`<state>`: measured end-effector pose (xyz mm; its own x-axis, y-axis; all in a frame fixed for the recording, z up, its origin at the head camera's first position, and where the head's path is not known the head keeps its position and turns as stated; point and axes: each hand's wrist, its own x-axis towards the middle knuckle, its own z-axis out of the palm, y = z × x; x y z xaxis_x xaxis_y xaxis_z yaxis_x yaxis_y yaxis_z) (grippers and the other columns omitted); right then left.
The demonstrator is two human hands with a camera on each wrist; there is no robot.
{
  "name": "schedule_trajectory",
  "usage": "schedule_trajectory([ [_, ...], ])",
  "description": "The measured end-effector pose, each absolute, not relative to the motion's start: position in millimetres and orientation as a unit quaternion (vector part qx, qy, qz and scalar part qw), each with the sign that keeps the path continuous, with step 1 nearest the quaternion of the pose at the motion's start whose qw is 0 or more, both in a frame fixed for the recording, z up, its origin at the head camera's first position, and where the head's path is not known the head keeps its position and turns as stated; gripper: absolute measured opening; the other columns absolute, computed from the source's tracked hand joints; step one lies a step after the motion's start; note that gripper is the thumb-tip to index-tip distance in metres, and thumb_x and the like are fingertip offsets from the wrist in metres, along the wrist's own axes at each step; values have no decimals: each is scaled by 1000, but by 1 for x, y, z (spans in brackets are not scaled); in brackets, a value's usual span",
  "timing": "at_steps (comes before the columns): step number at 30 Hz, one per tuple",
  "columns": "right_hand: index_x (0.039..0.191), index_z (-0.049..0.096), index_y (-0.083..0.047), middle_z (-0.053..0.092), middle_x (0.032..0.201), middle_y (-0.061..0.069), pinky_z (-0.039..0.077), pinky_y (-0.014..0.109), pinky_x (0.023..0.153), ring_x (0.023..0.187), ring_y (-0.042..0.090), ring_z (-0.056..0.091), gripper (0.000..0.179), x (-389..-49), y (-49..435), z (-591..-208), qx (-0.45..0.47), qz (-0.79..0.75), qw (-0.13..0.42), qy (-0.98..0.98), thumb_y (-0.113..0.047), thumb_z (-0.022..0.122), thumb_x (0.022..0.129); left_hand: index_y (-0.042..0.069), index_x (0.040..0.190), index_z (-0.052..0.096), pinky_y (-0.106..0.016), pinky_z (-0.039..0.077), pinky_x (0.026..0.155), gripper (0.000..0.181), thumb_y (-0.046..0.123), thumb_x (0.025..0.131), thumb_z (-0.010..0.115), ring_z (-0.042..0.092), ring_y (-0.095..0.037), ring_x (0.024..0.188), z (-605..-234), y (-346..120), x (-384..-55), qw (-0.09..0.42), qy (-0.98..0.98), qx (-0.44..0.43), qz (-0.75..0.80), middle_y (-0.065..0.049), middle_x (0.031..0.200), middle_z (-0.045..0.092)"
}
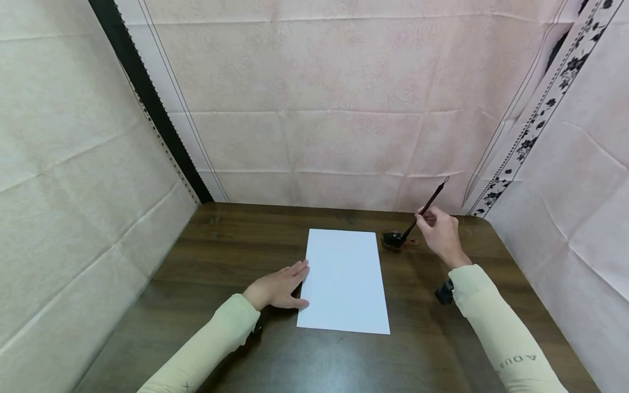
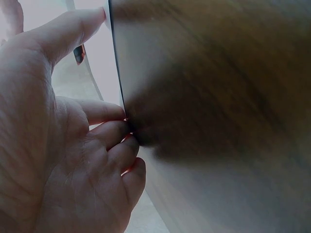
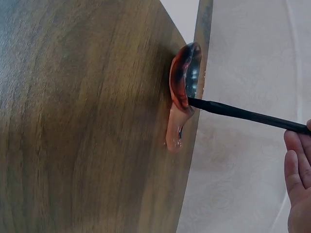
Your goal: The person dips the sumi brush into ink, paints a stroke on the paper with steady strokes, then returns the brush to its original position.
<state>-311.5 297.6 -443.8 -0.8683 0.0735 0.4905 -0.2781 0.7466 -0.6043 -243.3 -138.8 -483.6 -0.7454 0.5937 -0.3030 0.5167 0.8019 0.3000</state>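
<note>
Hands well apart over a dark wooden table (image 1: 196,262), a person in pale sleeves pinches a slim black brush (image 1: 426,206) between the thumb and fingers of the right hand (image 1: 439,232), its looped end rising above the grip. The brush slants down to the left of that hand, its lower end at the rim of a reddish, see-through spoon (image 3: 174,128), dark and glossy in the bowl; the tip itself is hidden. The spoon rests on the table just left of the right hand, its short handle pointing toward that hand's side. Between the two hands lies a blank white sheet of paper (image 1: 344,284), its left edge under the fingertips and thumb of the left hand (image 1: 281,286), which is spread with fingers extended. Beyond both hands hangs a creased pale cloth (image 1: 344,98).
</note>
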Motion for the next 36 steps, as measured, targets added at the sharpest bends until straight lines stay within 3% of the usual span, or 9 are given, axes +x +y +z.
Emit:
schedule_trajectory([
  [7,113,76,-7,81,104,15,45,8,75,95,31,76,17,-311,302,-441,62,342,272,-897,-19,66,104,5,168,24,-46,25,134,94,56,100,64,17,-26,167,-485,-140,-244,196,929,300,96,-10,179,16],
  [10,113,76,-8,81,104,14,44,5,73,91,21,74,17,-312,301,-437,60,342,277,-896,-18,66,104,5,168,23,-46,24,134,94,56,100,64,17,-27,167,-485,-140,-245,197,928,301,96,-10,179,15],
  [13,113,76,-8,81,104,13,44,6,73,92,19,74,17,-312,299,-435,58,343,275,-896,-19,66,104,5,168,23,-47,24,134,94,56,100,64,17,-27,167,-484,-140,-245,198,928,301,97,-10,179,15],
  [20,113,76,-5,81,103,14,48,14,80,95,30,76,17,-312,299,-443,60,336,263,-902,-16,67,103,4,168,23,-46,25,134,94,56,101,63,17,-27,166,-485,-140,-244,197,927,304,96,-10,179,15],
  [28,111,76,-3,81,102,17,41,3,74,94,32,77,16,-314,304,-435,81,327,271,-902,-13,68,102,6,168,23,-46,25,134,94,56,100,63,17,-26,167,-484,-139,-243,199,928,300,98,-9,179,15],
  [36,110,76,-5,81,100,14,42,2,74,89,14,72,15,-314,298,-428,80,331,283,-897,-15,69,101,6,168,23,-45,24,134,94,56,100,63,16,-26,167,-483,-139,-244,198,928,300,94,-9,180,14],
])
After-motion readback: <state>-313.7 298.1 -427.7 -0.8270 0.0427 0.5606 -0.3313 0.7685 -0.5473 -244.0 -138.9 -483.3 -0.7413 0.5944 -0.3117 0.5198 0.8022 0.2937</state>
